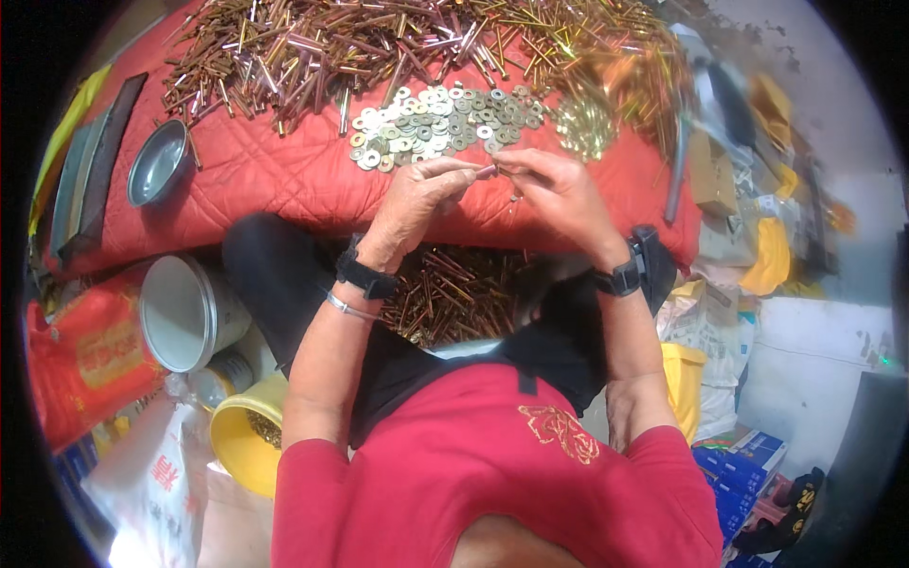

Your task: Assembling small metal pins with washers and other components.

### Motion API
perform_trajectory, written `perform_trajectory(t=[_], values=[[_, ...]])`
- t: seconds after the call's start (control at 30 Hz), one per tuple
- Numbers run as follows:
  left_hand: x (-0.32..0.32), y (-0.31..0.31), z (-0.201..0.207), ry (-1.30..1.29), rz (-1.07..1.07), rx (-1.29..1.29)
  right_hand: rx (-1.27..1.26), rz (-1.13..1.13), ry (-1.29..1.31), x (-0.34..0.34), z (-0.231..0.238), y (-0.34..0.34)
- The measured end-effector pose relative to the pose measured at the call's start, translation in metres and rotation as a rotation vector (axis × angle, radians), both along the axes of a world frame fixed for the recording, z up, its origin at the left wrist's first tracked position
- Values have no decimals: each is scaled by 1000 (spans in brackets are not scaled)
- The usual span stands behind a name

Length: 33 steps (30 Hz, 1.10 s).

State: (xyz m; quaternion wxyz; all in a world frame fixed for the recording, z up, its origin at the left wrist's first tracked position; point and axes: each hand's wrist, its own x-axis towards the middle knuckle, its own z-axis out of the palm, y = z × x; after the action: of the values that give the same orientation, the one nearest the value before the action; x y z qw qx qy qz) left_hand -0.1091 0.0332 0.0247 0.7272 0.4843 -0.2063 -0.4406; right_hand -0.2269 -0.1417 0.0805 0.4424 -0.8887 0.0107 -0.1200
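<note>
Many rods (312,57) and washers (445,123) on a red quilted cover (256,180)

Looked down, in the head view, at a padded, wrinkled surface with its far side buried under coppery and golden rods, heaped crosswise. Saw silvery and brassy washers in a patch just nearer, with a pile of small golden pieces (585,128) to the right and a grey bowl (161,163) well apart at the left. Pinched a small rod-like piece (487,173) between thumb and fingertips of the left hand (421,204), above the cover, just beside the washers. Bunched the fingertips of the right hand (563,199) at its right end; could not tell whether pinching it too.

Noted more rods below the near edge, between dark-trousered legs (279,284). Found, at the left, a red bag (90,350), a pale bucket (177,317) and a yellow bucket (229,440) with brassy bits inside. Made out, at the right, a cardboard box (710,175), a yellow bag (682,388), blue boxes (743,473) and a pale wall (824,350).
</note>
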Motion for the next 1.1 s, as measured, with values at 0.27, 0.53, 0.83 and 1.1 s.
perform_trajectory(t=[0.27,0.53,0.83,1.1], values=[[9,1,-1,-69,-51,42,41,15,-13,-2,8,-9],[9,-1,-4,-48,-28,24,33,25,2,-1,11,-6],[10,6,4,-247,-153,133,-20,189,119,-5,9,-9],[9,7,19,-2,-99,177,295,161,385,-12,-3,-15]])
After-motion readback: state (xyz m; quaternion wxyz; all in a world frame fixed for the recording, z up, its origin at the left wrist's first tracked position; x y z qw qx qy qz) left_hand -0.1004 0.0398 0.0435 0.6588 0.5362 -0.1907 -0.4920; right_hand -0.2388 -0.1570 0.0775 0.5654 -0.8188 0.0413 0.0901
